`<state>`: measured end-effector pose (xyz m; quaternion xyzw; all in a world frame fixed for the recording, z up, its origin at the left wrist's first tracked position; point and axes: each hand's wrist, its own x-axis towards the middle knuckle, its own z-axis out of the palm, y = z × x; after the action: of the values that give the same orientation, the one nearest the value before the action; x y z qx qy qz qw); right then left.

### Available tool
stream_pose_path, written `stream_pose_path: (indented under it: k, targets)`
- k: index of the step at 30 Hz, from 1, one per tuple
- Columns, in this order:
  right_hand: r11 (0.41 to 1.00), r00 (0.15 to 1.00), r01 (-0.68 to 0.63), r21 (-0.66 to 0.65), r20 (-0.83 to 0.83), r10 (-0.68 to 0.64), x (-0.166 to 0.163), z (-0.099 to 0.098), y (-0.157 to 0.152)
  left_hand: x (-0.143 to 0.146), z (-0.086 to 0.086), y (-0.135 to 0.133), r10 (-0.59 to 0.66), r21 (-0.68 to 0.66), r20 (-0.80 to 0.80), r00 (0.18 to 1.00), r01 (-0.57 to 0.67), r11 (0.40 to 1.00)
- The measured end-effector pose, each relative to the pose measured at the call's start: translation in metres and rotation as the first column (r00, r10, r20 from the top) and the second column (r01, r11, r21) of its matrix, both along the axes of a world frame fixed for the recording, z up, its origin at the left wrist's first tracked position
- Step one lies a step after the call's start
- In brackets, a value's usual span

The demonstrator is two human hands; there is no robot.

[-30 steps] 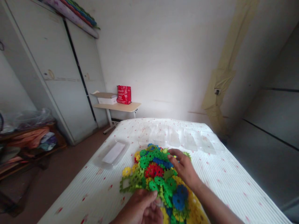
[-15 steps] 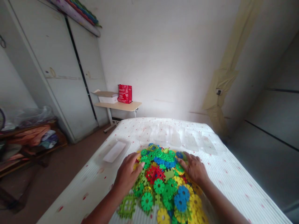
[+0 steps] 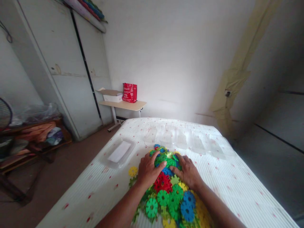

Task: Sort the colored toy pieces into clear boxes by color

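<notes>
Fingers [image 3: 162, 165] on toothed plastic pieces [image 3: 163, 183], red bag [image 3: 130, 93], white lettering [image 3: 126, 95] unreadable

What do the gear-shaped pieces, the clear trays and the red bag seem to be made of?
Gear-shaped pieces: probably smooth plastic, evenly colored with cleanly notched edges. Clear trays: likely thin, glossy plastic, since the spotted cover shows through. Red bag: perhaps laminated fabric or plastic, given its sheen.
</notes>
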<state>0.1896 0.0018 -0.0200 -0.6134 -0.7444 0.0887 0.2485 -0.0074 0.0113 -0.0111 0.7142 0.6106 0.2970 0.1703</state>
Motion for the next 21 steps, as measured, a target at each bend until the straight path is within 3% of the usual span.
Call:
stream_pose_path:
  k: [4,7,9,13,16,21]
  targets:
    - [0.995,0.974,-0.072,-0.072,-0.22,0.055,-0.01,0.002,0.0,0.003,0.0,-0.006,-0.017,-0.014,0.109,0.994,0.018,1.0]
    - [0.987,0.912,-0.119,-0.105,-0.406,0.067,-0.02,0.003,0.002,0.004,-0.001,-0.007,-0.041,-0.03,0.293,0.955,0.053,0.998]
    - [0.979,0.825,-0.176,-0.101,-0.558,0.091,-0.027,0.003,0.002,0.006,-0.003,-0.007,-0.044,-0.049,0.422,0.905,0.071,0.996]
    - [0.95,0.561,-0.3,-0.091,-0.822,0.098,-0.037,0.006,0.001,0.01,-0.005,-0.007,-0.028,-0.101,0.641,0.767,0.12,0.988]
    - [0.939,0.455,-0.333,-0.093,-0.887,0.074,-0.041,0.012,-0.002,0.011,-0.003,-0.008,0.004,-0.13,0.771,0.637,0.151,0.98]
    - [0.931,0.444,-0.343,-0.122,-0.895,0.046,-0.043,0.033,-0.007,0.01,0.009,-0.012,0.052,-0.152,0.877,0.477,0.174,0.973]
